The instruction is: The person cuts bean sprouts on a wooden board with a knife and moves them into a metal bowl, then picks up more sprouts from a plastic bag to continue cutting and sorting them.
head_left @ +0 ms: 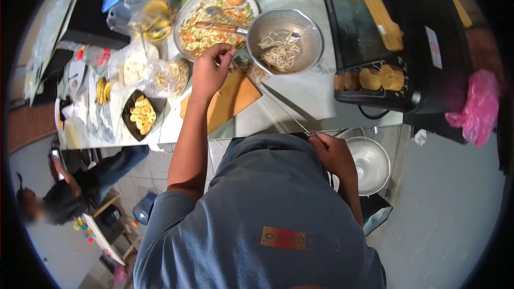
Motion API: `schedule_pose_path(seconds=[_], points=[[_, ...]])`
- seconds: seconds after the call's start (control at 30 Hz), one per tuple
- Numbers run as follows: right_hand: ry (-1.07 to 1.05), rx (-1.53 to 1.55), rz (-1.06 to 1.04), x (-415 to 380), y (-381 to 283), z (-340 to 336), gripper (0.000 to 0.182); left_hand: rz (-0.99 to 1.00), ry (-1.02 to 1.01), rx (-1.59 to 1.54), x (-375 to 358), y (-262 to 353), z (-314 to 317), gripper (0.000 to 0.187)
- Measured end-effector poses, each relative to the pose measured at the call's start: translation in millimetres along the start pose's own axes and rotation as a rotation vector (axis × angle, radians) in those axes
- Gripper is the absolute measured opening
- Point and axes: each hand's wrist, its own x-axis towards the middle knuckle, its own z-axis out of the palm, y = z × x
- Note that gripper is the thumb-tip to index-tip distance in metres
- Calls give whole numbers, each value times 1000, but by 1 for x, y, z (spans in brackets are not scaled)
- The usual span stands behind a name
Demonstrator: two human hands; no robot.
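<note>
- At a crowded kitchen desk point(300, 101), a person's left hand point(210, 69) reaches over a wooden cutting board point(235, 99), fingers pinched on a small bit of food near the steel colander point(285, 40).
- Right hand point(333, 152) sits low at the desk edge, its grip clenched on a thin knife point(286, 112) that points toward the board.
- Judging by the scene, preparation looks well advanced: pale shredded strips already lie in the colander, and a tray of mixed shredded vegetables point(214, 24) stands behind.
- Scraps remaining by the board suggest cutting is unfinished.
</note>
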Motion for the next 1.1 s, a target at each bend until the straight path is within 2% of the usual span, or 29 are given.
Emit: schedule_pose_path(seconds=[0.03,0.1,0.17,0.23,0.27,0.57,0.8,0.9,0.97,1.0,1.03,1.1], points=[[19,-15,-75,6,1,1,43,-19,20,6,-5,-8,-5,18],[-25,-45,-88,14,-3,-1,40,-101,-67,45,-21,-30,-14,20],[-57,-75,-101,22,-15,-7,38,-119,-63,91,-40,-41,-21,18],[-155,-119,-73,28,-30,-14,33,-4,-178,177,-57,-54,-25,17],[-169,-129,-81,30,-34,-15,33,-25,-193,195,-65,-59,-25,20],[-168,-90,-176,46,-40,-16,29,-83,-74,204,-89,-64,-15,23],[-220,-153,-184,51,-45,-18,29,-25,-18,243,-93,-69,-12,23],[-210,-152,-197,54,-47,-18,32,-100,2,113,-90,-52,-28,19],[-247,-172,-166,56,-49,-20,33,-165,160,-5,-87,-42,-51,14],[-249,-174,-165,57,-49,-20,33,-100,238,-16,-83,-49,-62,12],[-246,-169,-159,58,-47,-19,34,-82,314,84,-78,-49,-75,10],[-251,-168,-154,61,-44,-17,35,-167,466,165,-67,-55,-96,14]])
